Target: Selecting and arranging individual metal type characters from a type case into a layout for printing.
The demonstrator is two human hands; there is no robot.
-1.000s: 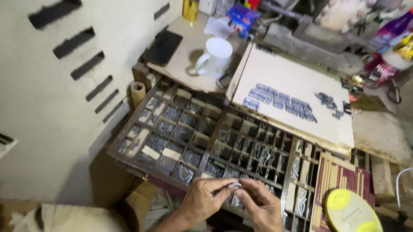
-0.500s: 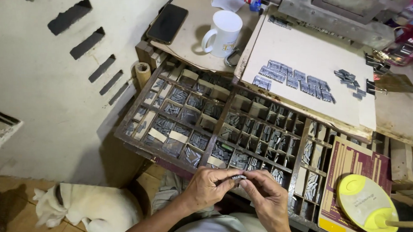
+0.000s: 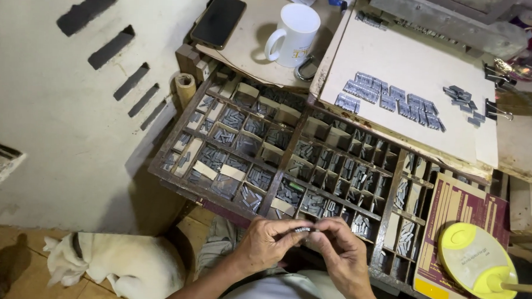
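My left hand (image 3: 267, 245) and right hand (image 3: 340, 252) meet at the near edge of the type case (image 3: 289, 162), fingers pinched narrow on a short row of metal type (image 3: 302, 230); set lines of type (image 3: 388, 101) already lie mid-board (image 3: 399, 60); most compartments appear full, so much seems left.

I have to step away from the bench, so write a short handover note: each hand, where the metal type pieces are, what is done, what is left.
Left hand and right hand: together pinching a small row of metal type pieces between the fingertips, held over the near edge of the wooden type case.
Type case: many compartments hold sorted metal pieces.
Done: several rows of set type lie on the pale board behind the case, with a few loose pieces to their right.
Left: the held row is not yet on the board.
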